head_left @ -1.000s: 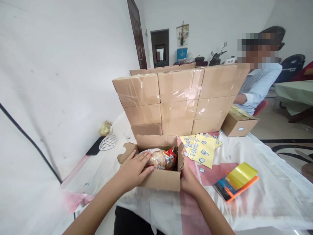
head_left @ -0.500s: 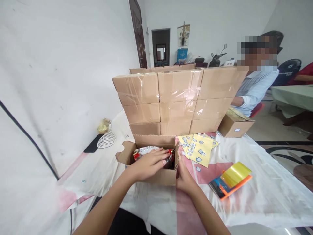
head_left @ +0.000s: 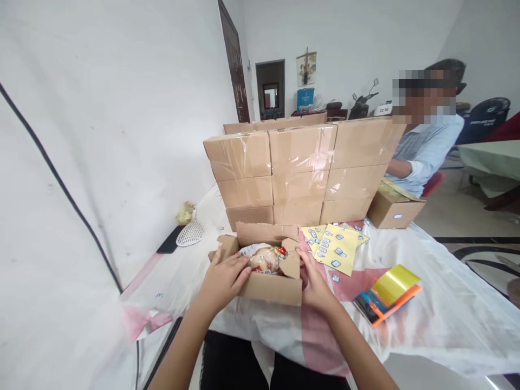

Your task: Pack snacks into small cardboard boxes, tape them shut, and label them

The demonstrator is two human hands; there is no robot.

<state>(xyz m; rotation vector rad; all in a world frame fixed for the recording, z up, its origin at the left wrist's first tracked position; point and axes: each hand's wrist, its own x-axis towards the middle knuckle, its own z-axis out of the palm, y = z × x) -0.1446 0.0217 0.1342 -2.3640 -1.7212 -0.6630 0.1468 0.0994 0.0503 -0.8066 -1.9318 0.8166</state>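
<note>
An open cardboard box (head_left: 270,290) stands on the cloth in front of me. Inside it lie clear-wrapped food packets (head_left: 266,259) with red and white printing. My left hand (head_left: 227,273) rests over the box's left front corner, fingers stretched out near the packets and left flap. On the other side, my right hand (head_left: 314,284) grips the right wall, its fingertips at the short right flap (head_left: 290,260), which leans inward over the contents. The long back flap (head_left: 264,232) stands up.
Stacked, taped cartons (head_left: 298,192) rise behind the box. Yellow sticker sheets (head_left: 337,249) and an orange tape dispenser (head_left: 396,292) lie to the right. Another carton (head_left: 396,208) stands near a seated person (head_left: 430,141). A white mesh object (head_left: 190,233) lies by the left wall.
My left hand has moved left off the packets to the box's left side, uncovering them. The right flap has tipped inward. My right hand stays at the right wall.
</note>
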